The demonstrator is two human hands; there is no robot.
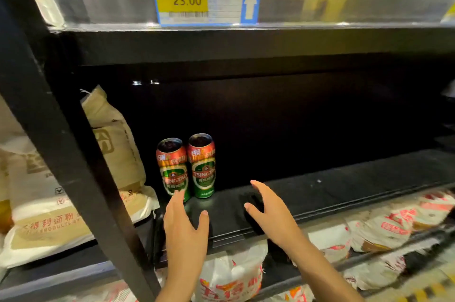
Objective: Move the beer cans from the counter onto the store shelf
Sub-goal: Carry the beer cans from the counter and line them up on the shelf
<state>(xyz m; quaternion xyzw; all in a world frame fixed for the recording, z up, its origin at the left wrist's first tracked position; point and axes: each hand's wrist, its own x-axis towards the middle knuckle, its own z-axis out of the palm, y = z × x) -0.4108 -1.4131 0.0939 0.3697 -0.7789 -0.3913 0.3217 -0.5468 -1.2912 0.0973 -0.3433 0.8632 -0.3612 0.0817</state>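
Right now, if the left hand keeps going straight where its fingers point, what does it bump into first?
Probably the left beer can. The left hand is open, its fingertips right at that can's base; whether they touch is unclear. The other can stands just to the right.

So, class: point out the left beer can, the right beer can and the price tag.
left beer can [173, 170]: head view, green label.
right beer can [202, 166]: head view, green label.
price tag [182, 1]: head view, yellow panel.

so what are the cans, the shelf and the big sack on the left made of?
Cans: likely aluminium, glossy printed finish, with sheen on the sides.
Shelf: looks like black painted metal, fairly matte.
Sack: tan paper or woven plastic, creased and dull; cannot tell which.
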